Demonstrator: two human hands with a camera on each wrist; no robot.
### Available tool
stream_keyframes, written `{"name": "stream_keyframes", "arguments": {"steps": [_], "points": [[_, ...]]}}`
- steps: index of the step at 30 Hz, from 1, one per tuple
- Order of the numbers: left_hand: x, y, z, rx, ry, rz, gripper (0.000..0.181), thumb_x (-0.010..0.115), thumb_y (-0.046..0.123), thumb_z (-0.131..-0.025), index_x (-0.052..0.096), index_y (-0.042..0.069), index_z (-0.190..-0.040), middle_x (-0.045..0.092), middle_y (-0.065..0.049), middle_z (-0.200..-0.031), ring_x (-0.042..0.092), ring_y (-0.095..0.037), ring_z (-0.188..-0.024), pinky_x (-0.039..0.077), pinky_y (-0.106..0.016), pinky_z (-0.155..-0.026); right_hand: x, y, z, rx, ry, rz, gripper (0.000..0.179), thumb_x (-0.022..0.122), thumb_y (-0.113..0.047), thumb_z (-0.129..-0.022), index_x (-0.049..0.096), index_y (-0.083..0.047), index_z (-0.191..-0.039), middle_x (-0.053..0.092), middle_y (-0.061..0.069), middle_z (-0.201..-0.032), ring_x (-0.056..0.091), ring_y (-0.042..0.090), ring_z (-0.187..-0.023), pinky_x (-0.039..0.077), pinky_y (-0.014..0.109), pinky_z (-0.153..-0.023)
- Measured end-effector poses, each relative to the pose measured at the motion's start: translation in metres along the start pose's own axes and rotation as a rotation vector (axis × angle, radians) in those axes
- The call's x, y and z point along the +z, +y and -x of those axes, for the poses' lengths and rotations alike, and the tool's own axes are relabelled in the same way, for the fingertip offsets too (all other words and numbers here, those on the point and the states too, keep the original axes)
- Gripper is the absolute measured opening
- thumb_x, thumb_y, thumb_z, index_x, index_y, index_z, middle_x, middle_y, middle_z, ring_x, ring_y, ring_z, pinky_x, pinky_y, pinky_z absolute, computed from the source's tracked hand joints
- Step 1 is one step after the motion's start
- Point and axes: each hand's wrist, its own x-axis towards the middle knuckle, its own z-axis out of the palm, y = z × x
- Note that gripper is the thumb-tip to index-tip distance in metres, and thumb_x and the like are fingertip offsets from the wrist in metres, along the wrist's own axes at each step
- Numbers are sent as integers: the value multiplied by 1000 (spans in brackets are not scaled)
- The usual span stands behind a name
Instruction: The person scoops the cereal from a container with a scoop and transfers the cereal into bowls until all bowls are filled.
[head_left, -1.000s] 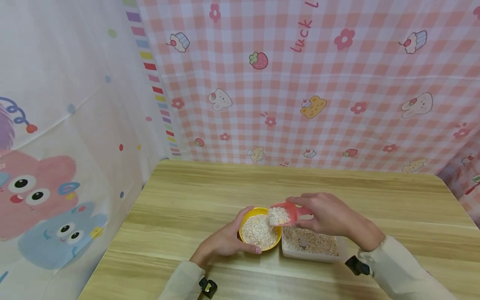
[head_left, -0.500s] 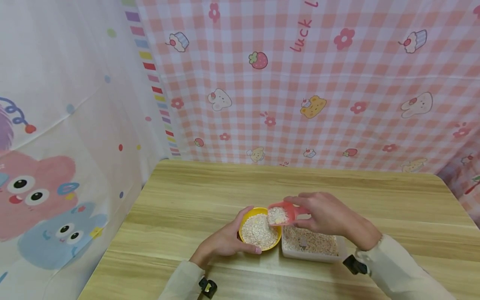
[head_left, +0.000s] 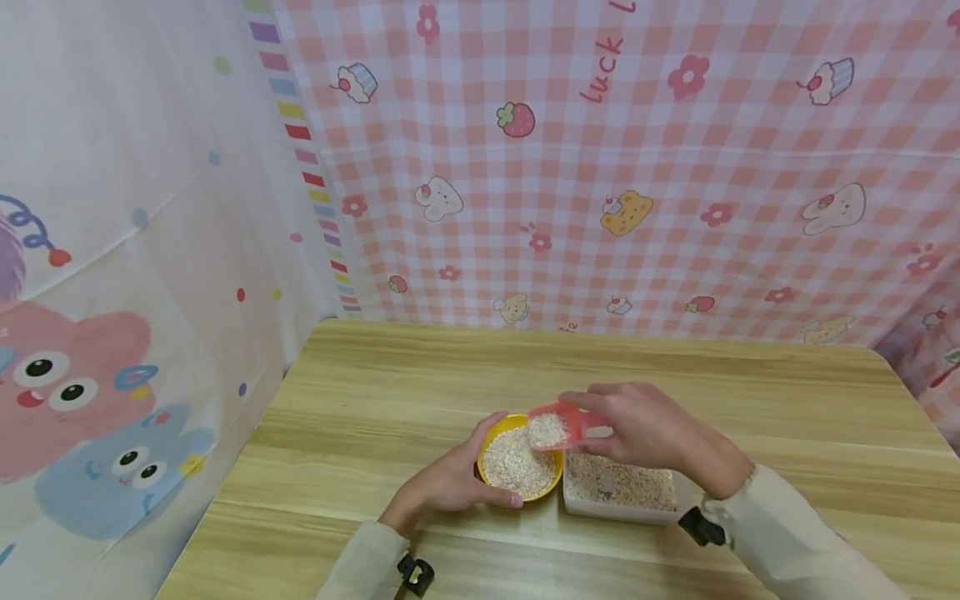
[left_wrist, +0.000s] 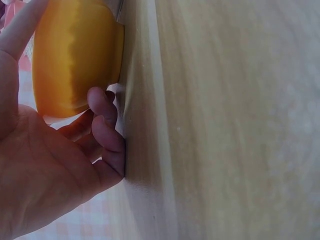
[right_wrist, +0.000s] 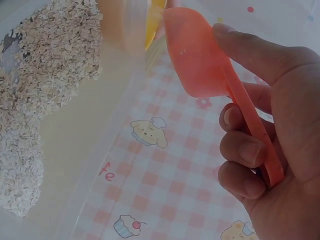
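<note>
My left hand (head_left: 448, 482) holds a yellow bowl (left_wrist: 82, 50) from its left side, thumb along the near side and fingers round the far side. Pale oat flakes (head_left: 516, 465) fill much of the bowl, which stands on the table. In the right wrist view, my right hand (right_wrist: 295, 110) grips the handle of a translucent red scoop (right_wrist: 197, 55) with curled fingers. The scoop carries a heap of flakes (head_left: 547, 430) and hangs over the bowl's right rim, roughly level. The scoop's inside is hidden in the right wrist view.
A clear plastic container (head_left: 618, 512) of oat flakes stands just right of the bowl, partly under my right hand. A small grey patch (head_left: 606, 485) shows among its flakes. Behind the wooden table (head_left: 420, 367) hangs a pink checked cloth (head_left: 480, 250).
My right hand has moved the loaded scoop slightly left, further over the bowl. The left hand and the bowl stay where they were.
</note>
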Motion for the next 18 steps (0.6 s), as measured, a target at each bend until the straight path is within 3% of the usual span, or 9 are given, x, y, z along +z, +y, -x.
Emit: {"name": "stream_keyframes", "arguments": {"steps": [4, 12, 18], "points": [[0, 0, 0, -2, -1, -5, 115, 89, 39, -71, 14, 34, -158, 34, -7, -157, 35, -28, -141, 25, -56, -115, 1, -2, -2, 2, -7, 14, 57, 80, -34, -83, 63, -10, -132, 70, 17, -115, 69, 20, -80, 57, 42, -74], [0, -1, -1, 4, 2, -21, 114, 89, 41, -71, 14, 38, -156, 35, -10, -156, 35, -30, -140, 26, -57, -114, 3, -4, -4, -47, 30, 75, 56, 79, -37, -83, 64, -11, -130, 71, 14, -108, 52, 2, -59, 55, 32, -63], [0, -1, 0, 1, -1, -25, 114, 89, 43, -71, 13, 38, -157, 34, -10, -157, 35, -29, -141, 27, -56, -114, 6, -7, -9, -134, 100, 139, 54, 75, -45, -86, 67, -11, -127, 68, 2, -88, 37, -1, -50, 40, 19, -50]]}}
